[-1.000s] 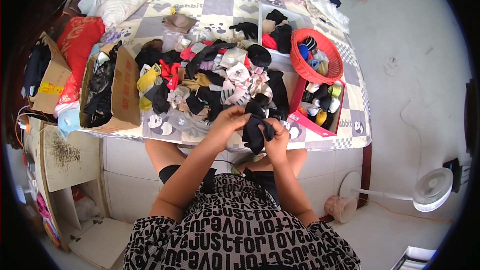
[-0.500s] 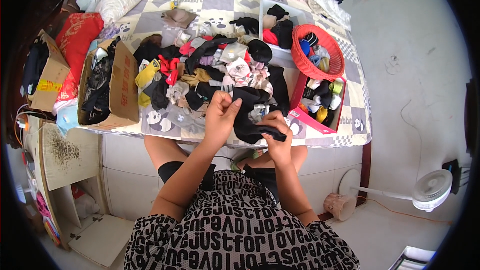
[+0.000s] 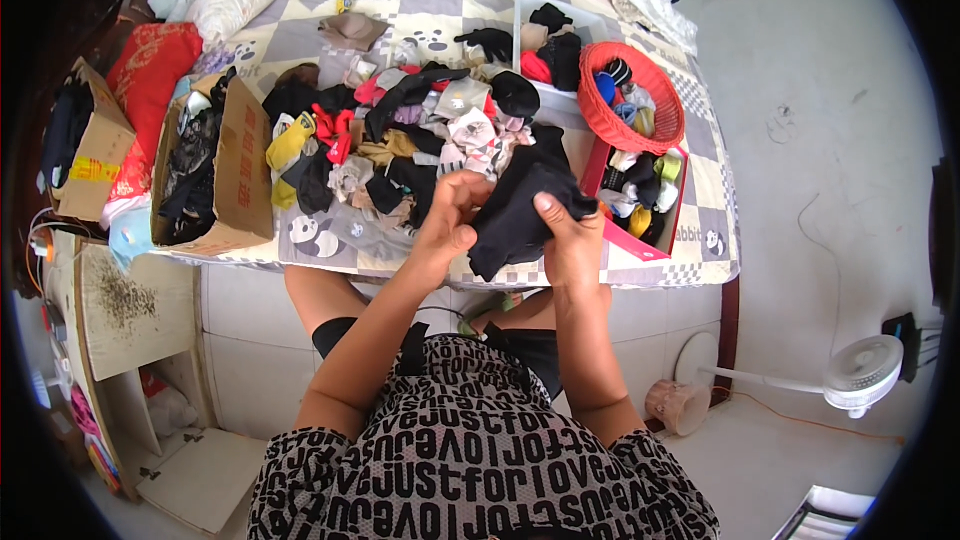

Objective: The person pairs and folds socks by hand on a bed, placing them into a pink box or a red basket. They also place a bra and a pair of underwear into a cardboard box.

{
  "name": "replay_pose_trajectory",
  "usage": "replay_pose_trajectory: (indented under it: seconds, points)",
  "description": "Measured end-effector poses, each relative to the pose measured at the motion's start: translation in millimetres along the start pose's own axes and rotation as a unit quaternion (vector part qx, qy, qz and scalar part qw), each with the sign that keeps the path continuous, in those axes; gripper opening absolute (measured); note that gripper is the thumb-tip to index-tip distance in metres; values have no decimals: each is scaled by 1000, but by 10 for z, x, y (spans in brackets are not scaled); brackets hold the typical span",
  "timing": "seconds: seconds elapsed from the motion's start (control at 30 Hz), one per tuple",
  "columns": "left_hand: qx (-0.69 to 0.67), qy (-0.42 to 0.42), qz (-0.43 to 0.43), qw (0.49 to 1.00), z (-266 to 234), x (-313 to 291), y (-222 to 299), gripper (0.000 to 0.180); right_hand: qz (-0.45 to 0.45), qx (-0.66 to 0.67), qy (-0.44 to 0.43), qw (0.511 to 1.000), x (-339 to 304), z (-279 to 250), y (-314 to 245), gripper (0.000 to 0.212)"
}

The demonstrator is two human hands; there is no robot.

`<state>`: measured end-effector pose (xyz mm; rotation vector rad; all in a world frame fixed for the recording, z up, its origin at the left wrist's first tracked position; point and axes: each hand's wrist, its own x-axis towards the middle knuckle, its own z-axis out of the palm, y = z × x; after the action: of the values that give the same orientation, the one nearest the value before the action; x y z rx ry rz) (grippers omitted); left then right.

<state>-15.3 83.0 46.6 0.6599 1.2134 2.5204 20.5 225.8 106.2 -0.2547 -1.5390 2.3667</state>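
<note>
A black garment [image 3: 520, 215], soft and bunched, hangs in front of me at the bed's near edge. Its exact kind cannot be made out. My right hand [image 3: 572, 240] grips its right side, thumb on top and fingers behind. At its left side is my left hand [image 3: 450, 225], with the fingers curled round the edge and partly hidden. Just beyond lies a mixed pile of socks and small clothes [image 3: 400, 140] in black, white, red, yellow and grey. A pink-edged box [image 3: 640, 240] of small cloth items stands close to my right hand.
A red woven basket [image 3: 630, 135] and a white tray [image 3: 560, 10], both holding cloth items, stand at right. Cardboard boxes [image 3: 240, 165] of dark clothes and a red pillow [image 3: 150, 80] are at left. A white fan [image 3: 862, 370] stands on the floor at right.
The black garment is lifted and spread wider, turned toward the right. My right hand has risen and rolled so its thumb lies on top. My left hand keeps about the same place.
</note>
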Motion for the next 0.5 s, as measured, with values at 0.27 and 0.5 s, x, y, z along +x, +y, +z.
replay_pose_trajectory:
  seconds: [0.27, 0.5]
  points:
    - [-23, -66, -203, 977, -107, -456, -386, 69, -18, 87, 33, 995, 154, 152, -46, 28]
    - [-3, 151, -284, 947, -287, -622, -587, 23, -70, -125, -17, 990, 854, 187, 445, 30]
